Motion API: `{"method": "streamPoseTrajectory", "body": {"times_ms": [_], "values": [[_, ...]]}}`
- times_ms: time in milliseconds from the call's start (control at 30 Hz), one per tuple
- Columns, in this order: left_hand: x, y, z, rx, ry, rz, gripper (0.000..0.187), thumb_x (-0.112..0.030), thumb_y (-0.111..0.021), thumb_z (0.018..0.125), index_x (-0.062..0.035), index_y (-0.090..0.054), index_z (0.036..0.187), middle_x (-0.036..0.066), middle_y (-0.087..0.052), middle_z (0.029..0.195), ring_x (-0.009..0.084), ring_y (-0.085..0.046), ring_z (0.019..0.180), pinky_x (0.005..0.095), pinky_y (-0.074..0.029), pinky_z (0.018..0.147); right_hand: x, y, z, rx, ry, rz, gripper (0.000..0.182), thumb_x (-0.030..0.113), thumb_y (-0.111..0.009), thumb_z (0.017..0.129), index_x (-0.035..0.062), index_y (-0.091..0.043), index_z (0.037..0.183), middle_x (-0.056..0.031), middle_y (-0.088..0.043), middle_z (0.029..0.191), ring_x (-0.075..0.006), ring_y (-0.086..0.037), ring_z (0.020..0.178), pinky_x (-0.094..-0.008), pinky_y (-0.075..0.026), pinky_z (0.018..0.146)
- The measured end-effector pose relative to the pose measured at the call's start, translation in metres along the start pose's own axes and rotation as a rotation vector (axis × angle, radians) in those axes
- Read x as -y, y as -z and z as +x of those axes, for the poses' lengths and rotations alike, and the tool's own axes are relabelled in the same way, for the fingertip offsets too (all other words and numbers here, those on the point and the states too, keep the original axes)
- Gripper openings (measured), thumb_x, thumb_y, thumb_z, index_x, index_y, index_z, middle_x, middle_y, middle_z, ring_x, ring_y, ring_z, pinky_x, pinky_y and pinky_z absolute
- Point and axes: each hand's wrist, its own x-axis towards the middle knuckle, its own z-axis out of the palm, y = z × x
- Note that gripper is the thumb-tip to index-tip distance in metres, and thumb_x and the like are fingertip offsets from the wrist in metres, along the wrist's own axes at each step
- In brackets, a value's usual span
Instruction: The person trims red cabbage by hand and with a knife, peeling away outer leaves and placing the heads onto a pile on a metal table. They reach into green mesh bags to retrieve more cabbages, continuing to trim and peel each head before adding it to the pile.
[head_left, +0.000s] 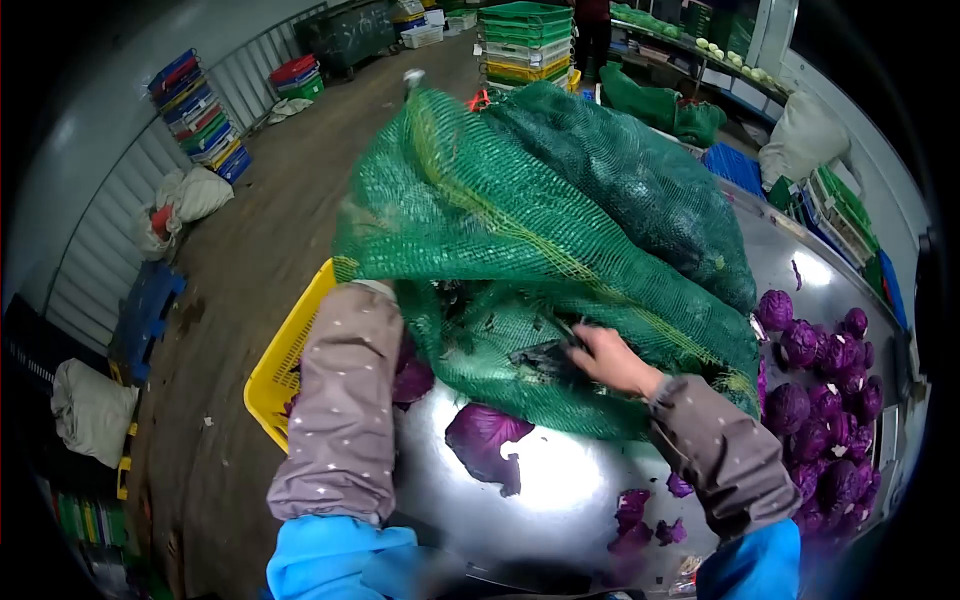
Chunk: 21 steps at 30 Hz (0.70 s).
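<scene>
A large green mesh bag (pixel 480 220) with yellow stripes is spread over the metal table in front of me. My left hand is hidden under its raised edge; only the patterned sleeve (pixel 340 400) shows. My right hand (pixel 615 362) is at the bag's lower part, fingers closed by a dark, blurred patch in the mesh. A thin dark thing sticks out at these fingers, too blurred to name. Below the bag, a loose purple cabbage leaf (pixel 485 440) lies on the metal table (pixel 560 490).
Behind lies another full green mesh bag (pixel 640 170). Many red cabbages (pixel 825 410) are heaped at the table's right side. A yellow plastic crate (pixel 285 375) stands at the left, holding purple pieces. Stacked crates (pixel 525 45) and a person in dark clothes (pixel 592 35) are farther back.
</scene>
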Motion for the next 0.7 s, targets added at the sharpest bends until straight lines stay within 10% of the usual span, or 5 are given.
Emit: {"method": "streamPoseTrajectory", "body": {"times_ms": [167, 200, 300, 700], "values": [[0.088, -0.002, -0.04, 0.316, 0.168, 0.368, 0.027, -0.026, -0.056, 0.081, -0.0103, -0.064, 0.103, 0.021, -0.054, 0.118, 0.0394, -0.045, 0.115, 0.0496, -0.037, 0.095, 0.001, -0.055, 0.084, -0.05, -0.112, 0.319, 0.037, 0.025, -0.048, 0.091, 0.0004, -0.052, 0.117, -0.0219, -0.056, 0.117, -0.0364, -0.053, 0.106, -0.0402, -0.041, 0.09], [0.104, -0.006, -0.063, 0.407, 0.202, 0.42, 0.027, -0.026, -0.056, 0.081, -0.0104, -0.064, 0.103, 0.021, -0.053, 0.119, 0.0395, -0.045, 0.116, 0.0498, -0.037, 0.095, -0.004, -0.081, 0.096, -0.234, 0.094, 0.345, 0.031, 0.025, -0.043, 0.094, -0.0001, -0.056, 0.106, -0.0153, -0.064, 0.093, -0.0283, -0.06, 0.084, -0.0384, -0.046, 0.076], [0.124, -0.013, -0.095, 0.49, 0.223, 0.467, 0.028, -0.026, -0.056, 0.081, -0.0108, -0.064, 0.103, 0.021, -0.053, 0.12, 0.0399, -0.044, 0.117, 0.0503, -0.036, 0.096, 0.033, -0.082, 0.116, 0.045, -0.299, 0.825, 0.023, 0.021, -0.037, 0.096, 0.0062, -0.051, 0.087, -0.0023, -0.052, 0.062, -0.0088, -0.047, 0.051, -0.025, -0.04, 0.049], [0.076, 0.001, -0.152, 0.41, -0.003, 0.402, 0.028, -0.029, -0.057, 0.081, -0.0122, -0.064, 0.103, 0.019, -0.05, 0.124, 0.0411, -0.039, 0.121, 0.0526, -0.033, 0.098, 0.025, -0.12, 0.074, -0.044, -0.401, 1.592, 0.02, 0.025, -0.048, 0.092, 0.0055, -0.051, 0.095, -0.011, -0.055, 0.079, -0.021, -0.052, 0.067, -0.0313, -0.045, 0.057]]}}
